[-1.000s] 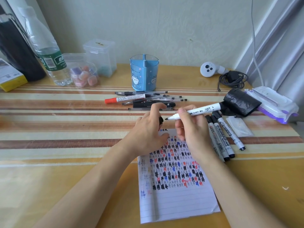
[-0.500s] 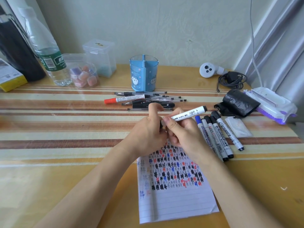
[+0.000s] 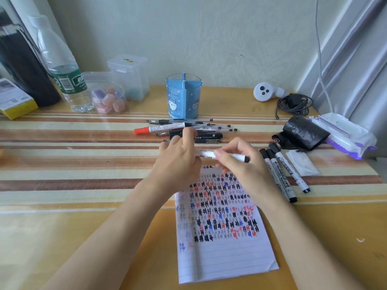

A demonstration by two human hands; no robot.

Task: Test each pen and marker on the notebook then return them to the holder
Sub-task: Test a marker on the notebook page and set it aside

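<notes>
Above the top edge of the lined paper notebook (image 3: 226, 254), which is scribbled with black, red and blue hashes: white plastic whiteboard marker (image 3: 206, 154), blurred. Long axis 9-to-3 o'clock, black end toward 3. My right hand (image 3: 243, 170) curls round the barrel. My left hand (image 3: 178, 162) clasps the 9 o'clock end, tip hidden. Blue plastic pen holder (image 3: 183, 97) upright at 12 o'clock.

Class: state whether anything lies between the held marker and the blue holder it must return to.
Yes: a pile of pens lies flat on the table, directly between the marker and the holder.
</notes>
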